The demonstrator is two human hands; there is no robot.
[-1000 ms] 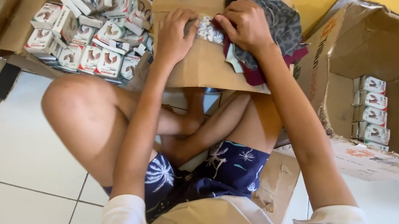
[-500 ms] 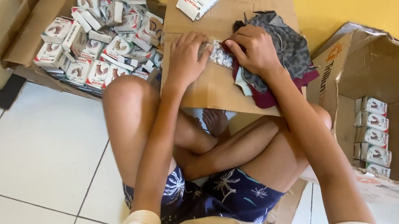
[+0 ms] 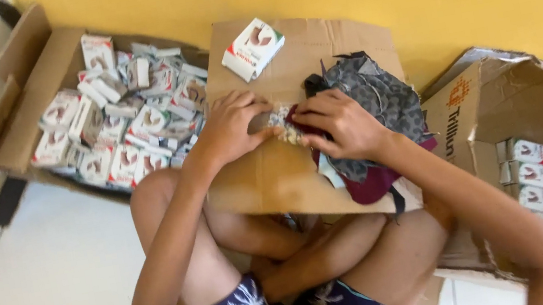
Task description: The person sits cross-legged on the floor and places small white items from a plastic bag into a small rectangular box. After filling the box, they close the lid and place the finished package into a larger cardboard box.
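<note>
Here both hands (image 3: 286, 127) pinch patterned cloth scrap (image 3: 282, 125).

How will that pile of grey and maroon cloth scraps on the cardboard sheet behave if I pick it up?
The cloth scraps look limp and crumpled, so they will probably droop. They lie as loose pieces, so some may drop off. The right hand rests on them without flattening much, suggesting light stuff.

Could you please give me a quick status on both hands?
Left hand and right hand pinch a small white patterned piece on the cardboard sheet. Cloth scraps beside. Nothing obstructing.
</note>
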